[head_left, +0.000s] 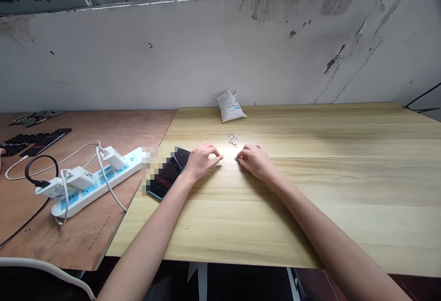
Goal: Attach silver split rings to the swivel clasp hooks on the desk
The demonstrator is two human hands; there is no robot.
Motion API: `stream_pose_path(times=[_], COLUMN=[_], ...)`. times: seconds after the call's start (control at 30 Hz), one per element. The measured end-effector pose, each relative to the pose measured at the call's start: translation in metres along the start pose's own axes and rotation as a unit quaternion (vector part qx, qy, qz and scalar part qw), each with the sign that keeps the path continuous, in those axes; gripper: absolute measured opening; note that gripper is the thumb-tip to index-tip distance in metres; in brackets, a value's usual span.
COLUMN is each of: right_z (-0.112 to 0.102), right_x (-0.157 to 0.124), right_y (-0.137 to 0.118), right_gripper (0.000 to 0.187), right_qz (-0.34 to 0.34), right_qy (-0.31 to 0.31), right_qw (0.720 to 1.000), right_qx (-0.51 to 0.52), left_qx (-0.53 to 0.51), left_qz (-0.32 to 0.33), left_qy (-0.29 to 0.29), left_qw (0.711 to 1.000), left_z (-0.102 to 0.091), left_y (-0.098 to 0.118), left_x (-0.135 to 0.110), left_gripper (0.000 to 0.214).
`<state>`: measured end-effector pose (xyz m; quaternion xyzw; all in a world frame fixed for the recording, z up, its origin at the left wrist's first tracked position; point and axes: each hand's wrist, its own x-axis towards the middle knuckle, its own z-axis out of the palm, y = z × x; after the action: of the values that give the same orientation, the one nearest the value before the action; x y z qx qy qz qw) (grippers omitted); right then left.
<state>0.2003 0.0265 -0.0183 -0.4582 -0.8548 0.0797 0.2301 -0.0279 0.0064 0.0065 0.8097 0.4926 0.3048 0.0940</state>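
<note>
My left hand [206, 159] pinches what looks like a ring [222, 156], my right hand [255, 160] maybe a clip [235, 158], both nearly closed, likely because these are tiny. More clips [232, 143] lie on the surface [351, 177], farther off.

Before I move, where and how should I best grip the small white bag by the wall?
Probably across the plump middle of the white bag, from the near side: the wall stands close behind, and the middle offers more to hold than the thin corners.
</note>
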Motion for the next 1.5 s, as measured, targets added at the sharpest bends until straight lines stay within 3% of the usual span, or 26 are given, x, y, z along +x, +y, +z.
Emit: stream_pose_path(times=[0.33, 0.6, 0.83, 1.1, 1.37, 1.5], right_z=[0.006, 0.006, 0.004, 0.005, 0.008, 0.011], right_x=[-0.002, -0.002, -0.003, -0.002, -0.004, -0.004], right_y=[-0.021, -0.017, -0.022, -0.019, -0.030, -0.040], right_gripper=[0.010, 0.008, 0.007, 0.008, 0.016, 0.012], right_qz=[-0.098, -0.075, -0.068, -0.034, -0.054, -0.049], right_qy=[0.082, 0.076, 0.090, 0.072, 0.082, 0.102], right_qw=[0.990, 0.993, 0.991, 0.993, 0.989, 0.986], right_qx=[0.059, 0.054, 0.072, 0.085, 0.113, 0.126], left_qx=[-0.034, -0.054, -0.054, -0.124, -0.275, -0.268], left_qz=[0.037, 0.067, 0.036, 0.033, -0.072, -0.062], left_qy=[-0.035, -0.047, -0.010, -0.024, -0.025, 0.002], left_qw=[0.998, 0.995, 0.998, 0.991, 0.958, 0.961], left_z=[0.010, 0.012, 0.009, 0.007, 0.004, 0.007], left_y=[-0.004, -0.004, -0.004, 0.004, 0.012, 0.018], left_x=[-0.001, -0.001, -0.001, -0.001, 0.001, 0.001], left_gripper=[0.013, 0.009, 0.007, 0.003, 0.010, 0.007])
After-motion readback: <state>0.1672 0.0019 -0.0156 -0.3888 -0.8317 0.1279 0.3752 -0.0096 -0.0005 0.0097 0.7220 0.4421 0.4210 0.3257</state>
